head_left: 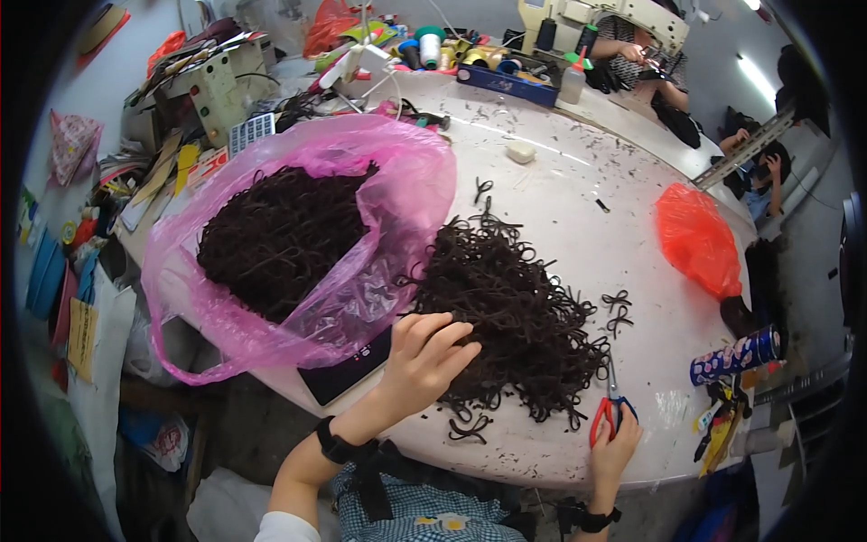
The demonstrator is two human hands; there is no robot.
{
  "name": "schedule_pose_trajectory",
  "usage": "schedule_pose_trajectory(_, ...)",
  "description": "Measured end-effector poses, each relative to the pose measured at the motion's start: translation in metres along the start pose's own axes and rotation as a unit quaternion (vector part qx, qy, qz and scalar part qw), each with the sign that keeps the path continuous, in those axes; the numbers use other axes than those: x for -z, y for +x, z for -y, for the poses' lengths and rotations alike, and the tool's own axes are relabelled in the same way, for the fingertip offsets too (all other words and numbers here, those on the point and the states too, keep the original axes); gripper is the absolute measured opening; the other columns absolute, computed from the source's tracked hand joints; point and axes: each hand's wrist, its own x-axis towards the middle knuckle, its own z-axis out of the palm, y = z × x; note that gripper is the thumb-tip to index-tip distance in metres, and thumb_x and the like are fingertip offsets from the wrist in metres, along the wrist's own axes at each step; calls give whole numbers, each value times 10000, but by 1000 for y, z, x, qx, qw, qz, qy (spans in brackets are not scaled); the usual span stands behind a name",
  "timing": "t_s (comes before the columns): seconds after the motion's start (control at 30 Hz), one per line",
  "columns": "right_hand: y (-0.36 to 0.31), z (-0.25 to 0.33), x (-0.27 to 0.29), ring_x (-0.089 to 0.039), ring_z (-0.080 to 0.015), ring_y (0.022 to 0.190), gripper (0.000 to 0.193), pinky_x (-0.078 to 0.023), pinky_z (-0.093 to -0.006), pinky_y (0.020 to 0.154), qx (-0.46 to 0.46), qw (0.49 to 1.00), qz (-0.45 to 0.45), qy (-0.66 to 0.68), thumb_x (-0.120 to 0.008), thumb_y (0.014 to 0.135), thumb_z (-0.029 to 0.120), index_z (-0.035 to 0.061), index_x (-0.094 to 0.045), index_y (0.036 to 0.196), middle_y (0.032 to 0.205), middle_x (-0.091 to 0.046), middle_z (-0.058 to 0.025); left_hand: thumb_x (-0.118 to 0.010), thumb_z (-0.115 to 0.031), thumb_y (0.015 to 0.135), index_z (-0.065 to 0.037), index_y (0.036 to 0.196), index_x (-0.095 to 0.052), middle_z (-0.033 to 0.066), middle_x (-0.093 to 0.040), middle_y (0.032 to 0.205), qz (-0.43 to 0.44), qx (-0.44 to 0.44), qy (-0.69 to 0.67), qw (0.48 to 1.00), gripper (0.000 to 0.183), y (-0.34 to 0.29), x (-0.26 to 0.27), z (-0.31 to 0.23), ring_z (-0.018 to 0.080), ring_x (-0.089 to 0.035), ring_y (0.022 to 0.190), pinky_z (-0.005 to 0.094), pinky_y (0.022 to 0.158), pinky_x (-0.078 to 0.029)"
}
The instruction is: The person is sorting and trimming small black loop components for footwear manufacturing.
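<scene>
While its fingertips vanish into the near heap of dark cord loops (pixel 515 307), left hand (pixel 424 361) lies flat, fingers together; right hand (pixel 614 447), fingers curled, grips red-handled scissors (pixel 610 408).

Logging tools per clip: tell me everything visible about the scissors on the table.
The scissors are small, with red handle loops and a bit of blue at the grip, and short metal blades pointing away from the person. They lie flat on the white table near its front edge, just right of the loose pile of dark cord loops. The right hand rests at the handles, fingers touching them; blades look closed.
</scene>
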Motion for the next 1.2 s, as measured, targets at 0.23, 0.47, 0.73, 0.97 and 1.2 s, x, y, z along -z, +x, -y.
schedule_pose_trajectory(0.23,0,4,1,-420,-336,907,362,-334,-389,803,2,1000,3,-6,-507,708,12,-38,-447,1061,1029,-488,-173,-588,47,546,-108,735,-631,34,-573,893,37,98,-34,994,248,-36,63,17,270,-483,903,342,737,-395)
schedule_pose_trajectory(0.47,-2,-2,-2,-423,-333,901,343,-332,-381,800,11,1000,-2,-13,-508,706,8,-39,-456,1042,1020,-492,-172,-629,9,600,-53,771,-588,35,-575,719,44,178,-106,977,187,-31,45,22,200,-533,710,302,657,-389)
schedule_pose_trajectory(0.73,-5,-2,-7,-424,-327,903,302,-331,-376,798,-10,1000,-28,6,-502,725,22,-35,-468,1020,1011,-497,-166,-623,13,637,4,861,-580,88,-572,738,108,296,-241,918,228,-44,42,12,172,-550,612,243,565,-432)
schedule_pose_trajectory(0.97,-6,1,-13,-421,-317,904,256,-326,-375,800,-13,999,-50,-17,-491,758,53,-32,-472,998,1006,-497,-159,-572,1,728,52,912,-556,78,-565,749,156,493,-422,745,191,-74,52,15,119,-568,639,214,565,-448)
schedule_pose_trajectory(1.2,-6,2,-13,-418,-308,906,228,-324,-372,799,-17,999,-33,-26,-493,755,56,-22,-476,969,999,-493,-149,-446,-136,856,50,996,-498,97,-558,838,156,629,-618,445,239,-80,31,16,157,-582,735,258,664,-485)
